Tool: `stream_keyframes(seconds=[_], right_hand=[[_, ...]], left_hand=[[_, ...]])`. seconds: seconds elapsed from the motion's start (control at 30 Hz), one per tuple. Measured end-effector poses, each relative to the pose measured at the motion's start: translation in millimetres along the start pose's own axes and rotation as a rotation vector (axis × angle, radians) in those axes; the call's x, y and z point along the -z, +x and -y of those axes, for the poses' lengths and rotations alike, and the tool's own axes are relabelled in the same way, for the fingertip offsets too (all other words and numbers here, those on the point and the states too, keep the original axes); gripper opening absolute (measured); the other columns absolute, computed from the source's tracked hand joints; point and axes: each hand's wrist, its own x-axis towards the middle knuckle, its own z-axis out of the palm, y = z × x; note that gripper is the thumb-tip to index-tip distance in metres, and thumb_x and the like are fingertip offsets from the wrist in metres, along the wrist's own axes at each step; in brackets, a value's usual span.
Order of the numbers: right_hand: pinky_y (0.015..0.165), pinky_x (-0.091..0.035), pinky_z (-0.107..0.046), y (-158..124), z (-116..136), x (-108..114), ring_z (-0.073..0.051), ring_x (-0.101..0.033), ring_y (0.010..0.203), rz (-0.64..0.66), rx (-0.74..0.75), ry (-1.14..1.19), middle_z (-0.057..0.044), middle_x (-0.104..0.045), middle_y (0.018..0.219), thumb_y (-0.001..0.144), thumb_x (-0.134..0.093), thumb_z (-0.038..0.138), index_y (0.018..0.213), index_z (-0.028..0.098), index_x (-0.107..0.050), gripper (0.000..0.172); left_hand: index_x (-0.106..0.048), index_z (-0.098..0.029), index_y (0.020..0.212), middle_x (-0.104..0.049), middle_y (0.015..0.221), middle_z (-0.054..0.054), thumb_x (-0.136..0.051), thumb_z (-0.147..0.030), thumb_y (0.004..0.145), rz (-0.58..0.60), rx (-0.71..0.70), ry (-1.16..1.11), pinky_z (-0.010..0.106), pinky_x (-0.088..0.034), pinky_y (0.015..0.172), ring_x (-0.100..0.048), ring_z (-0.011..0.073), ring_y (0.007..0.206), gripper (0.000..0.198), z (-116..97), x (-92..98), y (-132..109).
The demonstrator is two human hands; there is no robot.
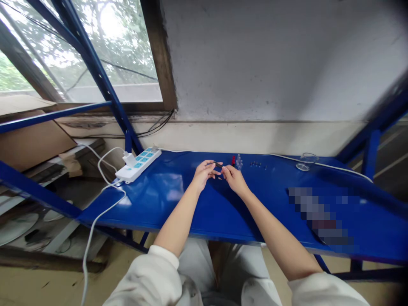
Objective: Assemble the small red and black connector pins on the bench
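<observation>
A short black stick-like piece [218, 164] spans the gap between my two hands above the blue tabletop. My left hand [204, 173] has its fingers closed on the piece's left end. At the other end, my right hand [233, 177] pinches it between thumb and fingers. Just beyond my right hand stand a few clear tube-like pieces [239, 162], beside small red pieces [233, 160]. Several tiny dark parts [256, 164] lie scattered to their right. The exact kind of the black piece is too small to make out.
A white power strip [138, 165] with a plugged-in charger sits at the table's left, its cable hanging over the edge. A clear glass cup [306, 161] stands at the back right. A pixelated object [321, 219] lies at right. Blue posts [123, 123] frame the blue table [153, 204].
</observation>
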Motion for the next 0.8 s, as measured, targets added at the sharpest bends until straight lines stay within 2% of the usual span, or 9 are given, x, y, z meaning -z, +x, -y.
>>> stream_keyframes(seconds=[0.23, 0.43, 0.63, 0.8], right_hand=[[0.050, -0.035, -0.020, 0.9, -3.0, 2.9, -0.010, -0.046, 0.049, -0.058, 0.077, -0.117, 0.000, -0.053, 0.059, 0.085, -0.034, 0.044, 0.075, 0.017, -0.055, 0.035], [0.052, -0.033, -0.021, 1.0, -5.5, 7.1, -0.011, -0.048, 0.053, -0.061, 0.140, -0.207, -0.002, -0.055, 0.062, 0.087, -0.032, 0.041, 0.078, 0.017, -0.057, 0.035], [0.052, -0.033, -0.021, 1.4, -7.1, 9.2, -0.012, -0.048, 0.054, -0.057, 0.178, -0.230, -0.003, -0.056, 0.065, 0.087, -0.033, 0.040, 0.082, 0.017, -0.057, 0.034], [0.053, -0.034, -0.021, 1.8, -7.9, 8.2, -0.011, -0.049, 0.055, -0.049, 0.188, -0.240, -0.002, -0.057, 0.065, 0.087, -0.034, 0.037, 0.079, 0.018, -0.057, 0.031]], left_hand=[[-0.047, -0.014, 0.088, -0.065, 0.092, 0.010, -0.064, -0.033, 0.068, -0.029, -0.031, 0.020, 0.017, -0.038, 0.042, -0.061, 0.0108, 0.053, 0.032, 2.8, -0.1, 2.0], [-0.048, -0.016, 0.087, -0.061, 0.073, 0.001, -0.062, -0.037, 0.069, -0.038, -0.080, 0.170, 0.016, -0.034, 0.037, -0.056, 0.0084, 0.043, 0.032, -0.8, -1.7, -0.5], [-0.050, -0.016, 0.095, -0.061, 0.072, 0.002, -0.052, -0.042, 0.076, 0.002, -0.135, 0.302, 0.017, -0.032, 0.037, -0.050, 0.0051, 0.038, 0.032, -2.8, -2.3, -2.0], [-0.049, -0.016, 0.089, -0.060, 0.070, 0.000, -0.046, -0.043, 0.080, -0.033, -0.178, 0.423, 0.017, -0.030, 0.037, -0.047, 0.0042, 0.037, 0.029, 2.7, -1.4, 0.2]])
